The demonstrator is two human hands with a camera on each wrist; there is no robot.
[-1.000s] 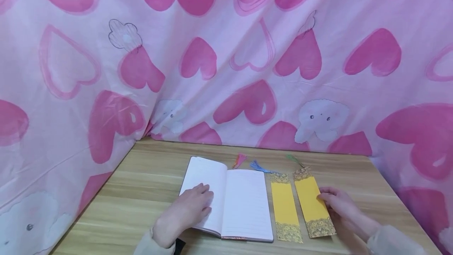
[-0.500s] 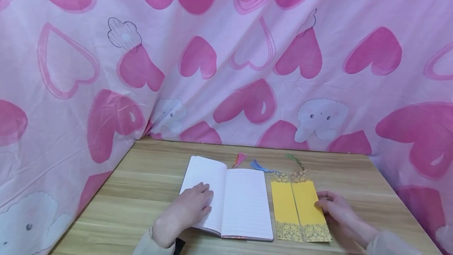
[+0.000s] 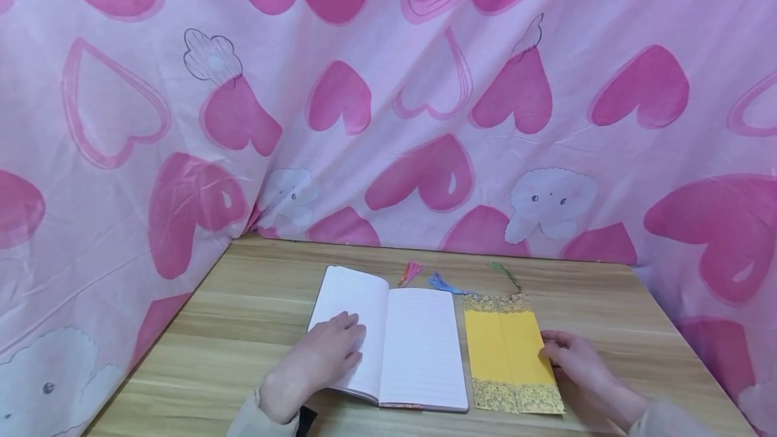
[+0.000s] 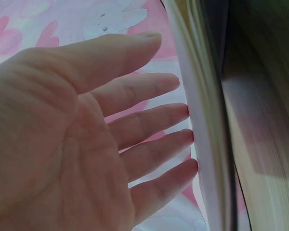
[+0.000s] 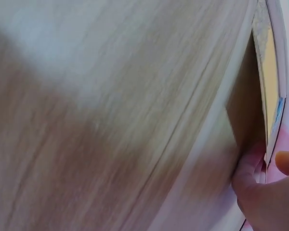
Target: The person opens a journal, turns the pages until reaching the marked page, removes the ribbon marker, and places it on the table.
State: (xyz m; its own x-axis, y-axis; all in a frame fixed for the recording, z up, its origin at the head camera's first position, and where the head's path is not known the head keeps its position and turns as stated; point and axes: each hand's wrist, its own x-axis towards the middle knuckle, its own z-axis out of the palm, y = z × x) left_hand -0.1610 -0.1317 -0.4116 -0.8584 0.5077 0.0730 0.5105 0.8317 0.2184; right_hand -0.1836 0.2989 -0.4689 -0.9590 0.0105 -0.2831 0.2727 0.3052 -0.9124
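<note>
Pink heart-print cloth (image 3: pixel 388 96) (creased), wood-grain table (image 3: pixel 243 315)

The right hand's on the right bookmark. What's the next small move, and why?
I'd probably lower the outer edge of the right bookmark and release it. The right hand pinches that edge, which looks raised off the table in the right wrist view, while the inner edge appears to meet the left bookmark, so little sideways adjustment seems needed.

Notebook (image 3: pixel 425 349): open, white lined pages, between the desk (image 3: pixel 200 356)'s left and right edges.
Left bookmark (image 3: pixel 487 349): yellow, lace-patterned ends, blue tassel (image 3: pixel 446 283).
Right bookmark (image 3: pixel 525 349): alike, green tassel (image 3: pixel 505 275), alongside, nearer the right edge.
</note>
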